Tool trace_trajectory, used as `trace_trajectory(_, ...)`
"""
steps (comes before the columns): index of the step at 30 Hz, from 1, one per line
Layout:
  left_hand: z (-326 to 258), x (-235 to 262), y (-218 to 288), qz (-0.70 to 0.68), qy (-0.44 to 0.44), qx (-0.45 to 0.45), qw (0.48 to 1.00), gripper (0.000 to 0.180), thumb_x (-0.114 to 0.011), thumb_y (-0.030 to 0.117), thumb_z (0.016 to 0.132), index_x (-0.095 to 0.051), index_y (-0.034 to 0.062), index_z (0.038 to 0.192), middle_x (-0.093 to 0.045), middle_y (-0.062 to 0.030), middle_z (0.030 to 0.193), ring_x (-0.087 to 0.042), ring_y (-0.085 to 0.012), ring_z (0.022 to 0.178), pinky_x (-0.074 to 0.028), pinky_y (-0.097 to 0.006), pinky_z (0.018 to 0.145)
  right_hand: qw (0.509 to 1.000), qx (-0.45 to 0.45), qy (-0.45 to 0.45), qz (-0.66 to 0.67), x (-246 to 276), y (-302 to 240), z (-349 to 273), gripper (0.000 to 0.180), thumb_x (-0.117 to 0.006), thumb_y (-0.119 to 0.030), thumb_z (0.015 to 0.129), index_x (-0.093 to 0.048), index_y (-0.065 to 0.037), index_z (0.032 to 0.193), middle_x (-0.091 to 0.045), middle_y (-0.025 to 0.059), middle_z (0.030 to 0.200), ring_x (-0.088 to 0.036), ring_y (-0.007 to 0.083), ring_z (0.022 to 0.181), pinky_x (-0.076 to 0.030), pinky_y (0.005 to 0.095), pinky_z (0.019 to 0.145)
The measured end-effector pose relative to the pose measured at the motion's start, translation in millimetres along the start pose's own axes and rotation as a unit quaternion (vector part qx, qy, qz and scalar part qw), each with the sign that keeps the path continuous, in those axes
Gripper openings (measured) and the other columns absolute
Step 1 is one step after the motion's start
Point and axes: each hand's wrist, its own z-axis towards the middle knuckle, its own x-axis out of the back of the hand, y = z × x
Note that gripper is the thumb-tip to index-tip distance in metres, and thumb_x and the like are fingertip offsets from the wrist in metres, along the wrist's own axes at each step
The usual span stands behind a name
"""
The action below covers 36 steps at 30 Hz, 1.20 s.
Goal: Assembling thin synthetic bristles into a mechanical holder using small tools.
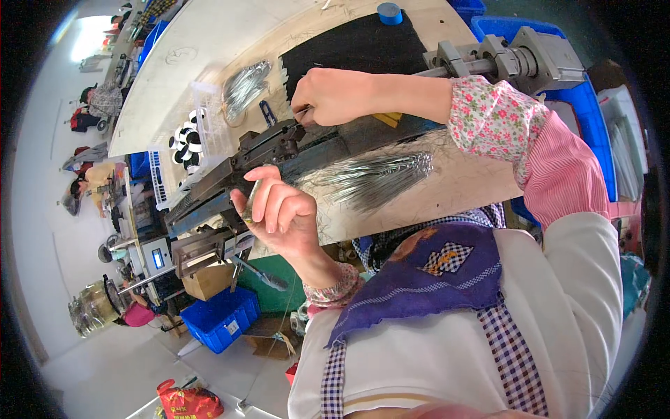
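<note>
View from the head camera, looking down over a pale wooden worktop (447,188) on which a dark metal machine (272,157) lies slantwise. The right hand (335,94) reaches across the picture from the right edge, its sleeve floral and pink, and rests at the upper end of the machine; its grip is narrow, thumb and forefinger pinched on what appears to be a thin wire, though the wire is too fine to tell surely. The left hand (279,213) is raised just in front of the machine's middle; its grip is closed around a small greenish-grey piece (251,199), held between thumb and fingers, close to the machine body but whether touching it cannot be told. A bundle of thin silvery wires (377,178) lies on the worktop just right of the left hand. A second bundle of wires (244,87) lies farther up, left of the right hand. A black mat (363,45) covers the worktop behind the right hand, with a blue tape roll (389,12) at its far edge. A grey motor unit (516,59) stands at the right. A blue crate (220,318) sits on the floor below.
</note>
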Motion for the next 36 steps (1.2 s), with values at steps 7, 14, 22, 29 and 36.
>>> trace_trajectory(7, 5, 6, -7, 0.164, 0.029, 0.025, 0.986, 0.034, -0.061, 0.024, 0.087, -0.052, -0.0009, 0.107, -0.044, 0.0023, 0.056, -0.040, -0.0072, 0.043, -0.029, -0.021, 0.038, 0.998, 0.001, 0.013, -0.062, 1, -3, -7, 0.014, -0.058, -0.009, 0.073, -0.066, 0.001, 0.080, -0.063, 0.0185, 0.077, -0.062, 0.0358, 0.077, -0.049, 0.0407, 0.070)
trace_trajectory(14, -5, 94, 9, 0.881, 0.134, -0.121, 0.437, 0.026, -0.059, 0.005, 0.086, -0.047, -0.0014, 0.108, -0.057, -0.0062, 0.072, -0.054, -0.0137, 0.058, -0.045, -0.027, 0.054, 0.984, 0.002, 0.022, -0.176, -8, -12, -8, 0.016, -0.062, -0.019, 0.080, -0.066, -0.004, 0.086, -0.063, 0.0137, 0.081, -0.062, 0.0331, 0.083, -0.050, 0.0416, 0.074)
trace_trajectory(22, -98, 91, 97, 0.730, 0.369, -0.265, 0.510, 0.043, -0.049, 0.040, 0.097, -0.056, 0.0060, 0.072, -0.051, -0.0002, 0.054, -0.042, -0.0067, 0.042, -0.031, -0.023, 0.039, 0.970, -0.029, 0.038, -0.237, -29, -43, -139, 0.025, -0.062, -0.004, 0.078, -0.057, -0.005, 0.103, -0.059, 0.0139, 0.089, -0.064, 0.0341, 0.079, -0.054, 0.0431, 0.067)
trace_trajectory(29, -69, 68, 133, 0.586, 0.385, -0.307, 0.644, 0.038, -0.053, 0.036, 0.096, -0.063, 0.0027, 0.083, -0.055, -0.0024, 0.059, -0.043, -0.0082, 0.042, -0.026, -0.023, 0.038, 0.919, -0.242, 0.098, -0.295, -38, 50, -104, 0.022, -0.053, -0.022, 0.094, -0.048, 0.000, 0.098, -0.060, 0.0287, 0.086, -0.060, 0.0452, 0.080, -0.047, 0.0506, 0.066)
trace_trajectory(36, -52, 85, 65, 0.569, 0.225, -0.433, 0.662, 0.024, -0.049, 0.025, 0.099, -0.053, 0.0050, 0.085, -0.035, 0.0044, 0.059, -0.028, -0.0052, 0.044, -0.019, -0.023, 0.038, 0.945, -0.140, 0.091, -0.280, -22, 2, -147, 0.016, -0.057, -0.015, 0.087, -0.051, -0.002, 0.095, -0.056, 0.0182, 0.084, -0.059, 0.0388, 0.078, -0.049, 0.0462, 0.065)
